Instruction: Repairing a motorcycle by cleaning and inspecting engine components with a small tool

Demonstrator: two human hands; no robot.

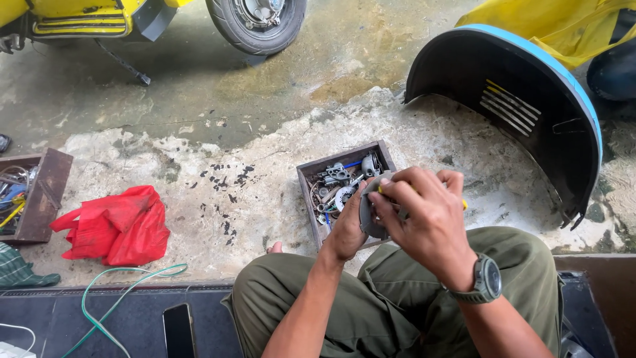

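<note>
Grey round part (368, 213) (both hands)

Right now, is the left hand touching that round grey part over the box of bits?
Touching. The head view shows the left hand cupped around the round grey part, fingers wrapped against its edge, with the right hand over it.

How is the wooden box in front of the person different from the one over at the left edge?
The wooden box by the hands shows whole; the left box is cut off by the picture's edge. The near box holds mostly grey metal parts; the left box shows some yellow and blue pieces too. A red bag lies beside the left box only. Both are dark, open-topped and on the concrete floor.
</note>
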